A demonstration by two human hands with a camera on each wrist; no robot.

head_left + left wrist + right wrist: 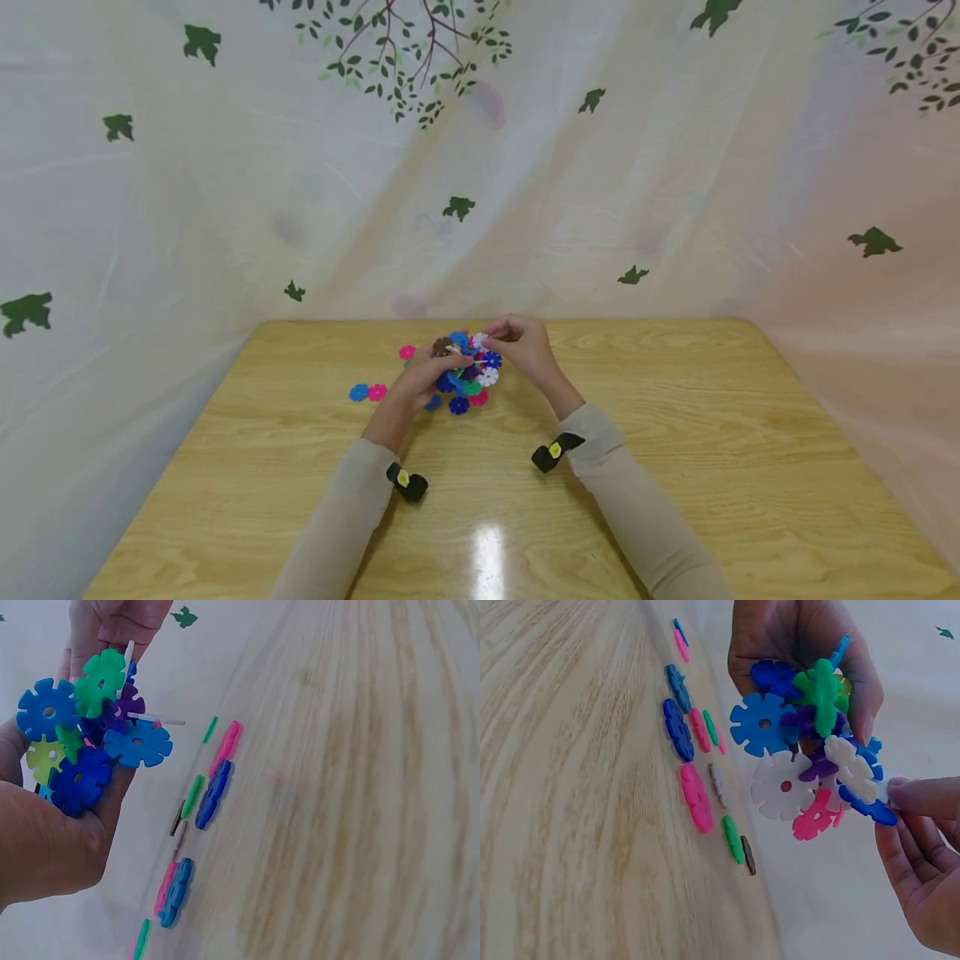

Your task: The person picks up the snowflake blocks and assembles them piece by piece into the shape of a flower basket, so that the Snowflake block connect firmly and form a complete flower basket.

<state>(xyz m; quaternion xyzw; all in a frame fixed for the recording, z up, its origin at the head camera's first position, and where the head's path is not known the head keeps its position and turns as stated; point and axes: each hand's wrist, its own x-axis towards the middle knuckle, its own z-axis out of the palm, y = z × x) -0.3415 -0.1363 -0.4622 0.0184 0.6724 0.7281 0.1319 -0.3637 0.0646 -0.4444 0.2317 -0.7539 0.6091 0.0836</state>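
My left hand (418,379) grips a cluster of interlocked plastic flower-shaped discs (765,724) above the table. In the cluster, blue, green, purple, white and pink discs slot into one another at various angles. My right hand (528,350) is at the cluster's right side, thumb and fingers pinching a white flower disc (481,342) at its edge. In the right wrist view, those fingertips (904,793) sit right beside a dark blue disc (877,813). The left wrist view shows the left palm (64,840) under the cluster, the right hand (120,622) behind.
Loose flower discs lie on the wooden table (712,433) around and below the hands, among them a pink disc (696,799) and a green disc (733,840). A blue disc (359,392) and a pink disc (377,392) lie farther left. A leaf-printed curtain (525,208) hangs behind the table.
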